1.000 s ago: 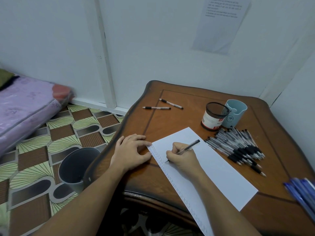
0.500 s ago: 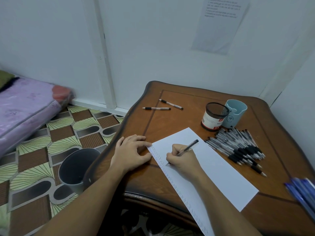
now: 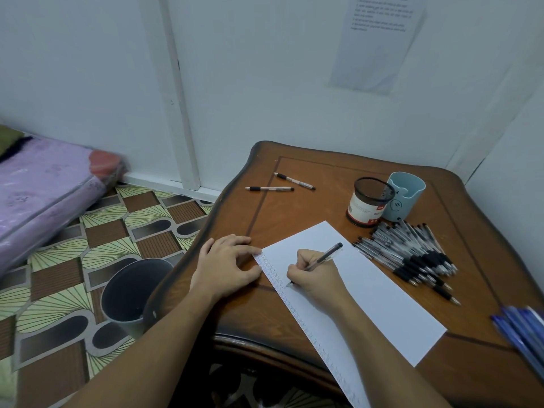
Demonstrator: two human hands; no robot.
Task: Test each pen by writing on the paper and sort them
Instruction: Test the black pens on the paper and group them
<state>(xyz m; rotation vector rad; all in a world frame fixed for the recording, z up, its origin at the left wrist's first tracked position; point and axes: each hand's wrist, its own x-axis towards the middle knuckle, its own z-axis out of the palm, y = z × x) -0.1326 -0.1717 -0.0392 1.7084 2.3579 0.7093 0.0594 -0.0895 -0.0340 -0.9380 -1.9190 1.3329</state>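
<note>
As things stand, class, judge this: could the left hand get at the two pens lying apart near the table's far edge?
Probably yes. The left hand rests at the paper corner, holding nothing, and only bare table lies between it and the two pens.

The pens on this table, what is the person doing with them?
A person is testing a pen. The right hand grips it with the tip on the paper, at a column of small marks along its edge. The left hand rests at the paper's corner. A pile of pens lies to the right, and two pens lie apart at the far side.
</note>
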